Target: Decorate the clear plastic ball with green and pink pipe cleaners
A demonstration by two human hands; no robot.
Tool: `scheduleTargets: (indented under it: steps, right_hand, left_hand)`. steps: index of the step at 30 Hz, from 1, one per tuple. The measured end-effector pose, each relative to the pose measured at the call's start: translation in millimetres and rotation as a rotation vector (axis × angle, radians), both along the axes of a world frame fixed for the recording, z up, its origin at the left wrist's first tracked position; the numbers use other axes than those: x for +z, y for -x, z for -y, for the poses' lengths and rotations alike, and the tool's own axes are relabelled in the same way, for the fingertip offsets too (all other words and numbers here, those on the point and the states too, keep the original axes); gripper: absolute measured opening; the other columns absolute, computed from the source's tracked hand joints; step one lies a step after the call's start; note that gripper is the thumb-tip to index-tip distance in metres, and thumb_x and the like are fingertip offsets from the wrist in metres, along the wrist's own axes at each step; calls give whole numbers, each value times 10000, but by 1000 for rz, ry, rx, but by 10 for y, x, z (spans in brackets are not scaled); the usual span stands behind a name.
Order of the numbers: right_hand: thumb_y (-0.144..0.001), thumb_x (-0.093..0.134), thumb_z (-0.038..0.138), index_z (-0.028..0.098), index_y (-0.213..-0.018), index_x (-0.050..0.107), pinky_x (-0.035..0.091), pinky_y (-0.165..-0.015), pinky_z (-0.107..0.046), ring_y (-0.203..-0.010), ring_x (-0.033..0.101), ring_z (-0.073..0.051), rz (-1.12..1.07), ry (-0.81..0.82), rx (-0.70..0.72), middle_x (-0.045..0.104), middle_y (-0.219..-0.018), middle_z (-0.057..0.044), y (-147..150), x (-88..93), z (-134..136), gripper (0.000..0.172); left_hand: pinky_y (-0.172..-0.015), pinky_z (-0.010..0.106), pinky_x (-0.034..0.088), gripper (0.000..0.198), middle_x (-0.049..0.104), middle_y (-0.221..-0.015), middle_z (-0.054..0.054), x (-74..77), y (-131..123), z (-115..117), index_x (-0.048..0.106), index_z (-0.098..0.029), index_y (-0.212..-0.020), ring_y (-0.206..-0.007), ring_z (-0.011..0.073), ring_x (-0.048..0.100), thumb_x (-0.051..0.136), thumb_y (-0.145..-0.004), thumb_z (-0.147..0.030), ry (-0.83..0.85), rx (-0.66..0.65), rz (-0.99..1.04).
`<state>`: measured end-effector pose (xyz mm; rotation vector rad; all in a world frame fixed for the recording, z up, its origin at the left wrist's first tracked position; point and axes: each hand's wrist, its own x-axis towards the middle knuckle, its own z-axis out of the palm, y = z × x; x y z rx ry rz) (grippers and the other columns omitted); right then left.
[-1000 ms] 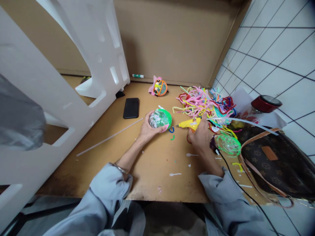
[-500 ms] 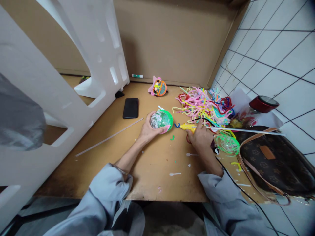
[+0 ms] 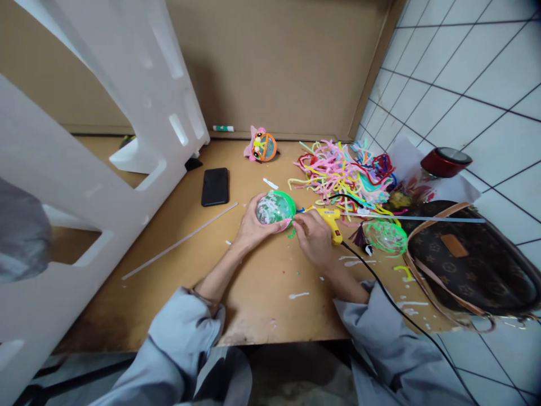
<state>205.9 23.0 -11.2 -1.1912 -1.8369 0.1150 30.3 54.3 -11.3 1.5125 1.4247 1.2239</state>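
Observation:
My left hand is wrapped round a clear ball with a green rim and pink and white filling, holding it on the wooden table. My right hand sits just right of the ball, its fingertips pinched together at the ball's lower right edge, by a small green bit. What they pinch is too small to name. The yellow glue gun lies on the table against the back of my right hand, its black cord running off to the right.
A pile of coloured pipe cleaners lies behind the gun. Right of it are a green mesh ball, a brown bag and a red tin. A black phone, a pink toy, a glue stick and white foam lie left.
My right hand has let go of the glue gun and moved left to the ball's edge. The gun now lies on the table. The left hand still holds the ball.

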Motion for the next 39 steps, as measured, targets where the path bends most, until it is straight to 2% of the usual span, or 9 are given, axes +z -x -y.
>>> scheduleTargets:
  steps: [10,12,16,18,30,34,39]
  right_hand:
    - [-914,545,213,227,-801,646,503,-716,-331,-744,619,-197,-36,115,-5,629,-801,-41,-8,-28,-19,152]
    - [-905,534,202,224,-796,634,518,-762,-354,-807,630,-215,-27,95,-16,623,-845,-59,3,-19,-15,150]
    - [-870,548,185,222,-797,626,520,-937,-408,-1094,627,-258,-94,57,-12,623,-1101,-119,13,-1,-16,113]
    - [-860,554,184,220,-796,628,515,-973,-420,-1134,629,-260,-146,78,15,636,-1141,-126,10,2,-23,105]
    - [-805,609,203,221,-759,663,508,-967,-452,-1060,673,-264,-254,203,39,719,-1098,-110,-44,-55,-104,73]
    - [-783,620,209,220,-711,622,509,-943,-469,-1030,677,-273,-308,200,39,716,-1061,-118,-40,-54,-109,73]
    - [-727,647,203,234,-736,549,512,-932,-433,-992,663,-238,-441,236,64,694,-979,-66,-52,-108,-171,103]
  left_hand:
    - [-1111,472,448,946,597,-1369,108,-89,3,-10,508,-242,-1347,-1265,319,585,920,-524,-462,-4,-9,-38]
    - [-1109,467,451,949,598,-1366,108,-89,2,-8,507,-241,-1345,-1264,316,587,921,-520,-460,-13,-18,-28]
    - [-1105,463,452,947,598,-1361,109,-74,-5,2,511,-229,-1337,-1251,312,595,921,-515,-459,-10,-29,-21]
    - [-1101,463,454,944,601,-1354,109,-67,-9,5,514,-227,-1332,-1242,310,599,922,-512,-456,-1,-31,-15]
    - [-1090,458,462,947,612,-1322,113,-70,-34,4,504,-216,-1319,-1219,305,610,916,-497,-442,-26,-37,-14]
    - [-1086,459,465,933,609,-1322,115,-80,-45,1,505,-215,-1306,-1216,303,612,913,-497,-435,-51,-40,-14]
    - [-1084,457,473,918,602,-1332,110,-79,-50,2,529,-235,-1292,-1217,303,615,927,-488,-427,-72,-32,-47]
